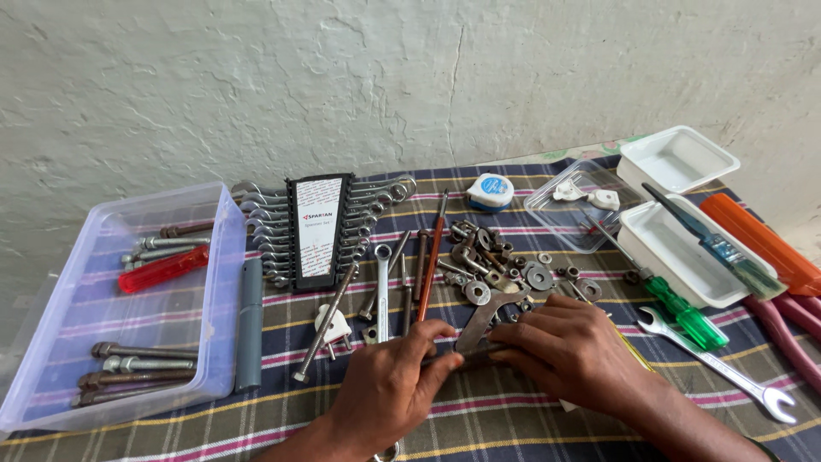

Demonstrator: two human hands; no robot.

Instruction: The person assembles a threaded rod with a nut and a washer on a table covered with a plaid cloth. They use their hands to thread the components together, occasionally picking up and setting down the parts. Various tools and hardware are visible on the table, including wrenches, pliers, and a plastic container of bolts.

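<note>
Left hand (pixel 389 385): low centre, fingers curled, thumb and forefinger pinching the near end of a flat metal tool (pixel 481 325).
Right hand (pixel 571 349): just right of the left, fingers pressed together and laid over the same tool, tips touching it.
Flat metal tool: grey, lying on the striped cloth (pixel 513 411) between both hands, far end pointing up toward the pile of nuts and washers (pixel 505 261); exact kind hard to tell.
Pile of nuts and washers: just beyond the hands, centre of the cloth.
Spanner set (pixel 318 227): in a black holder, upright in rows, left of centre, near the wall.
Loose spanners and bolts (pixel 382 291): between the holder and the pile, with a red-shafted screwdriver (pixel 433 257) alongside.
Clear plastic box (pixel 51 342): far left, holding long bolts (pixel 137 370) and a red handle (pixel 162 269).
Grey tube (pixel 250 323): just beside the box's right wall.
Tape measure (pixel 490 191): blue and white, behind the pile.
White trays (pixel 676 257): right side, one behind the other; a green-handled screwdriver (pixel 684 312) leaning at the nearer one.
Open-ended spanner (pixel 718 364): right of the right hand, well apart from the pile.
Red-handled pliers (pixel 791 329): far right edge.
</note>
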